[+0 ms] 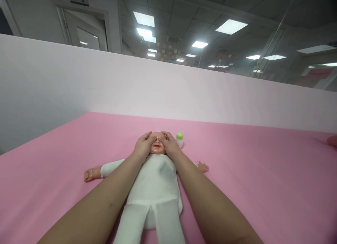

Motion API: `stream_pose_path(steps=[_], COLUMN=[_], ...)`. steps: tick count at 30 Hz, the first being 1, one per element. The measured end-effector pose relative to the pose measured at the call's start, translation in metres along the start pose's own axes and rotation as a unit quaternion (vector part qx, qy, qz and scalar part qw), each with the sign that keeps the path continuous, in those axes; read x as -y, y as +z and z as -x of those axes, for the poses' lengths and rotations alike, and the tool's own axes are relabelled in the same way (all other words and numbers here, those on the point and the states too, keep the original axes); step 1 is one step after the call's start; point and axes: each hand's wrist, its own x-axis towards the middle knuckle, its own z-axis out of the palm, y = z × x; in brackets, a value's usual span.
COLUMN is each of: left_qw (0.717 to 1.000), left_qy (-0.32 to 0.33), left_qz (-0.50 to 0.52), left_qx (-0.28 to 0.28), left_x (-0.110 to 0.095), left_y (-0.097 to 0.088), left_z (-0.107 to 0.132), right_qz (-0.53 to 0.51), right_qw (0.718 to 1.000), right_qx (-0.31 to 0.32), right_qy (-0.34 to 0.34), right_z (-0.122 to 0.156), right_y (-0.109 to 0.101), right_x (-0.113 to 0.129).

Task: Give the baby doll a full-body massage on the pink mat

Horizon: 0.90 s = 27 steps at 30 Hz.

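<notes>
A baby doll in a white one-piece suit lies on its back on a pink padded surface, head away from me, arms spread out to both sides. My left hand lies on the left side of the doll's head, fingers reaching over its brow. My right hand lies on the right side of the head in the same way. Both hands cup the head, fingertips almost meeting above the doll's face. Only the lower part of the doll's face shows between them.
A small bottle with a green cap stands on the pink surface just right of the doll's head. A pale pink wall panel rises behind the surface. A skin-coloured object shows at the right edge.
</notes>
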Motion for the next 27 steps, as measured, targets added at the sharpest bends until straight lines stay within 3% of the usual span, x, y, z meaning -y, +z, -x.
stream_pose_path(steps=[5,27], left_qw=[1.000,1.000], left_qy=[-0.024,-0.016], left_qz=[-0.004,0.004], left_qx=[0.007,-0.013], left_x=[-0.0015,-0.0024], left_y=[0.0019,0.0020], left_z=[0.0012,-0.0005], right_qz=[-0.001,-0.104], right_qw=[1.000,0.994], right_qx=[-0.007,0.018], right_qy=[-0.001,0.027], right_z=[0.0011,0.0023], right_y=[-0.0004,0.0009], right_x=[0.0004,0.0024])
